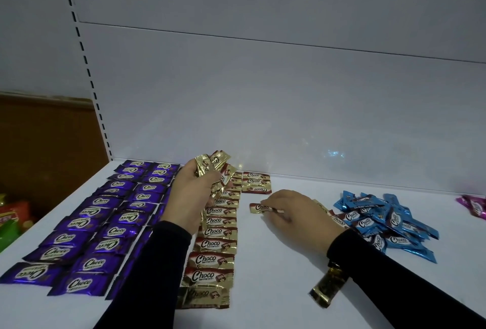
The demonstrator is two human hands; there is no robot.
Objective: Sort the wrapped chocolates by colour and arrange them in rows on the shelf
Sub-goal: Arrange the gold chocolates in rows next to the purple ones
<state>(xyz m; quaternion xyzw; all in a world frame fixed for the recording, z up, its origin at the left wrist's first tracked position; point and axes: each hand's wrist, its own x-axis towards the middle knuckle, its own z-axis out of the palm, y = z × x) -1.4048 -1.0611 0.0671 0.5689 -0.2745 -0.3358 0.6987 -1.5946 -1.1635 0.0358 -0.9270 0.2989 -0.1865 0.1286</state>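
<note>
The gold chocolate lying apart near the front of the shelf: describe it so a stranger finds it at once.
On the white shelf, look to the open stretch right of the long gold row. The stray gold chocolate lies there near the front edge, just under the right sleeve. Unlike its neighbours, it lies alone, slanted, showing dark foil without the Choco name.

We count two full rows of purple chocolates (105, 213), with a third row partly hidden behind a sleeve. We see one long row of gold chocolates (218, 226) and a short second row with three. The blue pile (386, 226) is too jumbled to count. One pink chocolate (473, 206) shows.
</note>
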